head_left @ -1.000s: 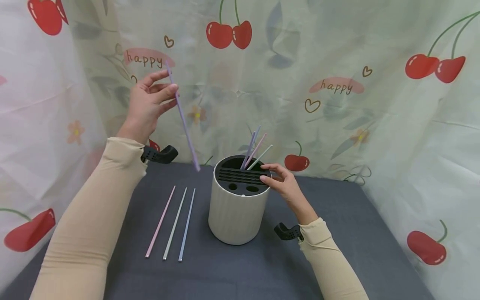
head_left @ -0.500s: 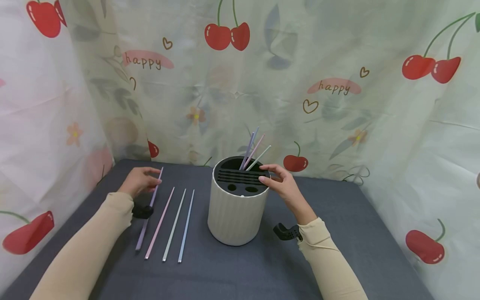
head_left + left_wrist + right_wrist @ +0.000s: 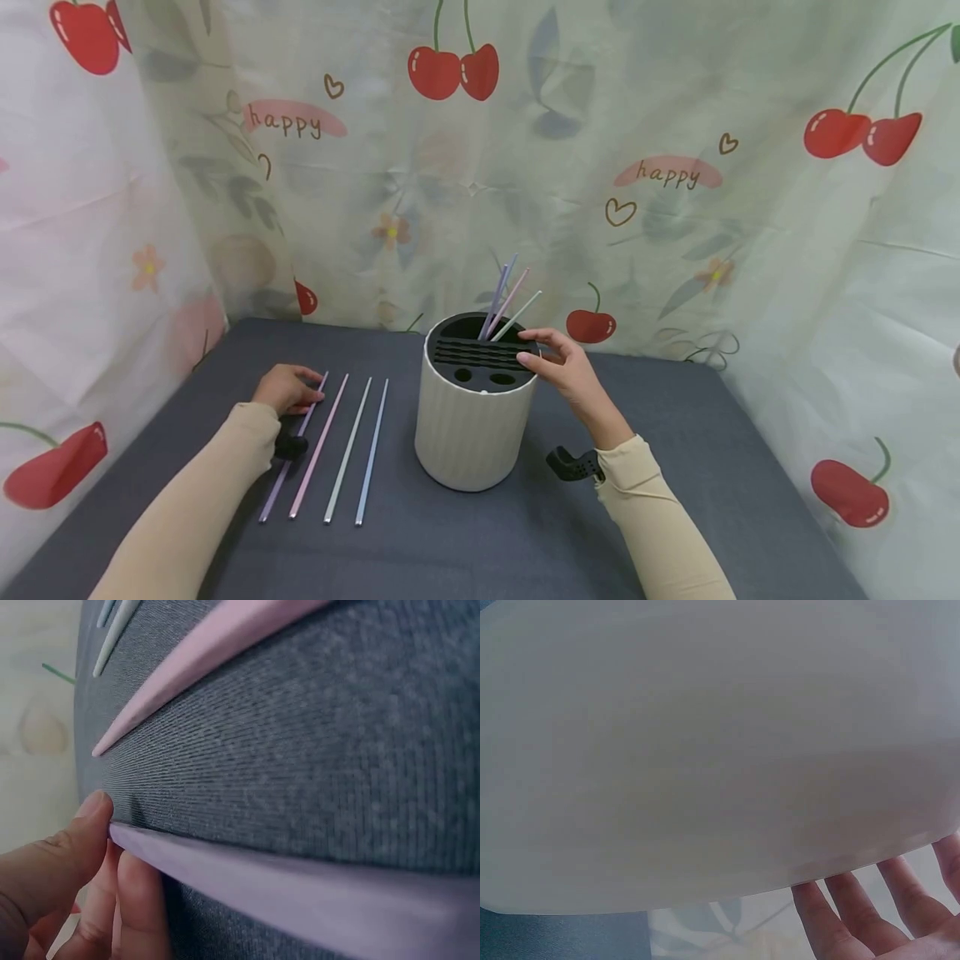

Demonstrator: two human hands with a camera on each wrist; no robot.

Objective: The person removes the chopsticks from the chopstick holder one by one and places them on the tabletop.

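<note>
My left hand [image 3: 288, 388] pinches the upper end of a purple chopstick [image 3: 247, 874] between thumb and fingers. The stick lies along the dark cloth, leftmost in a row. Right of it are a pink chopstick [image 3: 318, 446], a pale green chopstick [image 3: 347, 450] and a light blue chopstick [image 3: 372, 450]. A cream ribbed utensil holder [image 3: 472, 437] stands at mid-table. My right hand [image 3: 566, 371] rests at its right rim, thumb and fingertips touching it; in the right wrist view the extended fingers [image 3: 851, 911] meet its pale wall.
Several chopsticks [image 3: 512, 300] in matching colours lean in the holder's rear compartment. Its black insert [image 3: 480, 353] has slots and two round holes at the front. A cherry-print curtain [image 3: 480, 183] surrounds the dark tablecloth [image 3: 480, 550] at the back and sides.
My left hand has come down from high up with the purple chopstick, laid it left of the pink one, then drawn slightly nearer. The right hand has stayed at the holder's rim.
</note>
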